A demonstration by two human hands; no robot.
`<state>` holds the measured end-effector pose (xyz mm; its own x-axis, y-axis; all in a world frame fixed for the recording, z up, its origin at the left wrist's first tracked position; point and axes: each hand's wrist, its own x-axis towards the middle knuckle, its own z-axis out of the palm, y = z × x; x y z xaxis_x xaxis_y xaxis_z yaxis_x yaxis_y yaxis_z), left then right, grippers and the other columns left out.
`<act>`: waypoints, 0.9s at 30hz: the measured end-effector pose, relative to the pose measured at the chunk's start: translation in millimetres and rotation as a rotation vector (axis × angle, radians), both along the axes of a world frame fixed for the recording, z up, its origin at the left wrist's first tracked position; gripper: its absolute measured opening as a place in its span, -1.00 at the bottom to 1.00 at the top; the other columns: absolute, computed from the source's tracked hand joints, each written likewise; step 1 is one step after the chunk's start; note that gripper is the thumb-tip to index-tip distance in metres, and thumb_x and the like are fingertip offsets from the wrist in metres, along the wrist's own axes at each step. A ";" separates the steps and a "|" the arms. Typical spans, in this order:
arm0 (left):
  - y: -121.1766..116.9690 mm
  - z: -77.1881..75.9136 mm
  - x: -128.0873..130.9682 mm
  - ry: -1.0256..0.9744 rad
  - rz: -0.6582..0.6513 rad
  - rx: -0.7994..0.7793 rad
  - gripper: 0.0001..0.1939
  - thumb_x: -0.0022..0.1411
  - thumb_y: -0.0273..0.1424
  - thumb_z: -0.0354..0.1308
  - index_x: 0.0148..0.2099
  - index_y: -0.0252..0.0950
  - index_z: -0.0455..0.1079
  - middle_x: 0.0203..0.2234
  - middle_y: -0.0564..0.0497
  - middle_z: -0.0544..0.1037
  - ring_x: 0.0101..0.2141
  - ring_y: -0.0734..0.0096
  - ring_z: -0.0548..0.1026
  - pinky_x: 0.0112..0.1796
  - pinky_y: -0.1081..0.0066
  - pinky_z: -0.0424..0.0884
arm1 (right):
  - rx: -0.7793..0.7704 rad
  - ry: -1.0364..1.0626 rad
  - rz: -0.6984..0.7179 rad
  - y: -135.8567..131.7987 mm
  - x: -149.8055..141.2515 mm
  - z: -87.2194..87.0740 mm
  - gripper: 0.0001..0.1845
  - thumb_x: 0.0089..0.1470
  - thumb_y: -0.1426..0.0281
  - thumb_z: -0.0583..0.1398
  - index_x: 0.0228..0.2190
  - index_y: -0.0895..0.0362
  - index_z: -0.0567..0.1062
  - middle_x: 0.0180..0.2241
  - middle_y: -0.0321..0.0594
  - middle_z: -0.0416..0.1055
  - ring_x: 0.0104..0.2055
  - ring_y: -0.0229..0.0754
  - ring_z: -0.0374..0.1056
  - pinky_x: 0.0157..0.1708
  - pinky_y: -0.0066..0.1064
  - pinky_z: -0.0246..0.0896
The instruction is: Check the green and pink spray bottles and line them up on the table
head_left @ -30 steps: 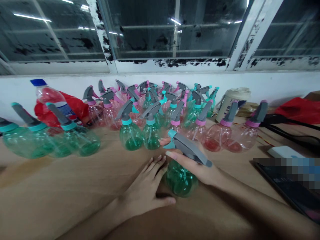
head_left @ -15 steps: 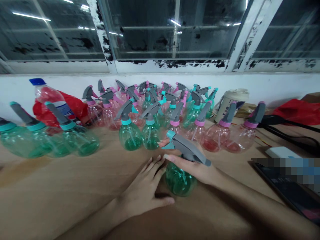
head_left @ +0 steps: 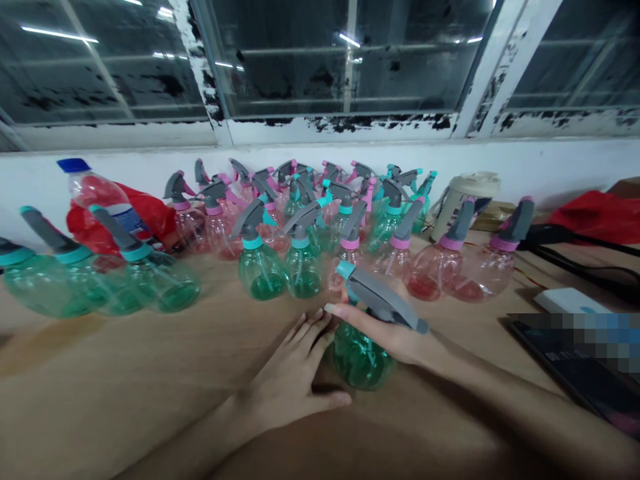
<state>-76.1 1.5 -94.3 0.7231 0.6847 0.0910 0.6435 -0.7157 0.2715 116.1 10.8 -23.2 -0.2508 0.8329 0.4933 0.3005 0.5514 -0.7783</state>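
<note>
A green spray bottle (head_left: 363,357) with a grey head and turquoise nozzle stands in front of me, its nozzle facing left and away. My right hand (head_left: 385,330) is closed round its neck, the thumb pointing left and the other fingers mostly hidden behind the head, near the trigger. My left hand (head_left: 293,377) lies flat on the table at the bottle's left, fingers stretched out, the fingertips close to the bottle's side. Whether they touch it I cannot tell. Just beyond stand two green spray bottles (head_left: 267,270) with turquoise collars.
Pink spray bottles (head_left: 433,273) line the right, and green ones (head_left: 165,280) the left. Several more crowd behind, by the wall. A blue-capped bottle (head_left: 95,190) leans at a red bag (head_left: 150,207). At right are a cream container (head_left: 465,200), black cables (head_left: 590,263) and a dark phone-like device (head_left: 560,367).
My right fingers have drawn in toward the trigger and now show less beyond the nozzle. The left hand stays nearly in place. The view has shifted slightly.
</note>
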 end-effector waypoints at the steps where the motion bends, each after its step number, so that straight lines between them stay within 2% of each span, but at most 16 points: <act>1: 0.1 -0.4 -0.2 -0.001 0.001 0.000 -0.04 0.10 0.14 0.05 0.34 -0.33 -0.11 0.29 -0.28 0.01 0.26 -0.11 -0.02 0.18 -0.07 -0.01 | 0.000 0.002 0.001 0.4 -0.4 -0.1 -0.71 0.01 0.11 0.20 -0.54 0.06 0.43 -0.58 -0.35 0.38 -0.51 -0.24 0.32 -0.43 -0.34 0.28; 6: -0.3 0.9 -0.2 0.013 0.009 -0.008 -0.07 0.10 0.15 0.04 0.31 -0.36 -0.03 0.27 -0.29 0.07 0.25 -0.10 0.02 0.18 -0.07 0.01 | -0.046 0.052 0.053 3.7 1.1 -6.6 -0.70 0.03 0.15 0.21 -0.25 0.07 0.50 -0.45 -0.30 0.45 -0.55 -0.26 0.30 -0.49 -0.35 0.27; 8: -0.5 2.3 0.2 0.012 0.012 -0.016 -0.07 0.10 0.15 0.03 0.31 -0.39 -0.02 0.26 -0.31 0.08 0.24 -0.10 0.04 0.18 -0.08 0.02 | -0.028 0.077 0.052 3.3 1.6 -9.2 -0.68 0.05 0.20 0.21 -0.18 0.08 0.50 -0.36 -0.26 0.48 -0.51 -0.25 0.33 -0.45 -0.33 0.29; 11: -0.6 4.0 1.0 0.018 0.011 -0.023 -0.06 0.10 0.15 0.03 0.30 -0.41 -0.02 0.26 -0.32 0.08 0.25 -0.09 0.03 0.18 -0.08 0.01 | 0.017 0.099 0.029 0.8 1.5 -10.9 -0.73 0.06 0.29 0.20 -0.17 0.08 0.50 -0.26 -0.24 0.49 -0.42 -0.23 0.37 -0.40 -0.34 0.30; 16: -0.4 4.9 1.9 0.034 0.018 -0.015 -0.08 0.11 0.14 0.03 0.31 -0.39 -0.03 0.25 -0.32 0.11 0.24 -0.07 0.05 0.17 -0.07 0.03 | -0.028 0.097 0.049 0.5 1.4 -12.7 -0.68 0.07 0.26 0.21 -0.13 0.09 0.48 -0.34 -0.27 0.49 -0.39 -0.21 0.39 -0.35 -0.33 0.33; 20: -1.0 7.1 2.8 0.025 0.023 -0.036 -0.09 0.11 0.11 0.07 0.29 -0.43 0.00 0.25 -0.33 0.12 0.24 -0.08 0.06 0.18 -0.05 0.03 | -0.014 0.067 0.104 4.7 3.2 -13.3 -0.62 0.01 0.25 0.25 -0.09 0.05 0.46 -0.20 -0.23 0.50 -0.34 -0.18 0.42 -0.28 -0.30 0.36; 23: -1.7 8.7 3.0 0.005 0.020 -0.037 -0.11 0.12 0.08 0.08 0.29 -0.42 0.00 0.24 -0.31 0.14 0.23 -0.07 0.07 0.18 -0.05 0.03 | -0.027 0.049 0.119 6.1 4.7 -12.6 -0.59 -0.02 0.25 0.26 -0.08 0.03 0.45 -0.15 -0.21 0.49 -0.33 -0.17 0.43 -0.35 -0.32 0.38; 27: -2.0 8.4 2.6 0.005 0.012 -0.019 -0.11 0.12 0.10 0.06 0.30 -0.39 -0.02 0.25 -0.29 0.13 0.25 -0.07 0.04 0.18 -0.06 0.04 | -0.019 0.020 0.126 6.3 5.6 -12.9 -0.56 -0.03 0.22 0.27 -0.07 0.03 0.45 -0.14 -0.20 0.48 -0.45 -0.23 0.41 -0.45 -0.34 0.36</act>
